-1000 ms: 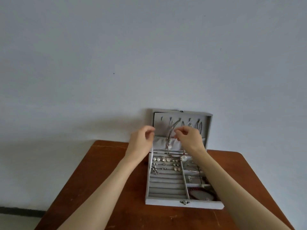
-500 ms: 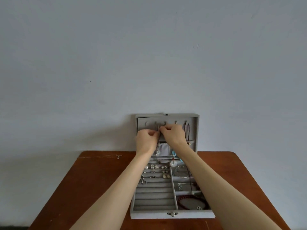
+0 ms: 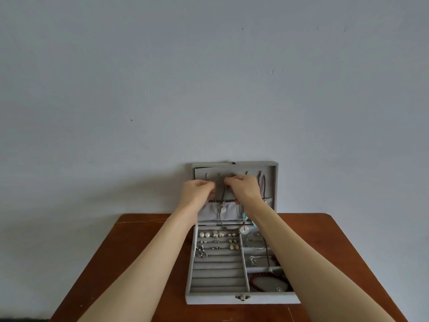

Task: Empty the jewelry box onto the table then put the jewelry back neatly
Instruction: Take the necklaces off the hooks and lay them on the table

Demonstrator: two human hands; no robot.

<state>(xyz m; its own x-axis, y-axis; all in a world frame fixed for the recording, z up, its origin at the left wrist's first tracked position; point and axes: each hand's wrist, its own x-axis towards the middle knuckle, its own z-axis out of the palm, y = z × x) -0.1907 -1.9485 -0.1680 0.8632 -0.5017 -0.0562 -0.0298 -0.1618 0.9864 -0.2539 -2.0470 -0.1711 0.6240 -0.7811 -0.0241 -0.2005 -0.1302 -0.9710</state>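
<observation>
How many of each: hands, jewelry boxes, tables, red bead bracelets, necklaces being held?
hand: 2 (left hand, right hand)
jewelry box: 1
table: 1
red bead bracelet: 1
gray cord necklace, pinched by both hands: 1
Total: 6

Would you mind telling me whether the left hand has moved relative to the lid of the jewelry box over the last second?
Yes. The left hand has moved up and inward across the lid, now beside the right hand near the hooks.

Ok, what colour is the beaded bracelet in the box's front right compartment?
Dark red, wrapped around a pale oval; the head view shows the beaded bracelet best.
</observation>
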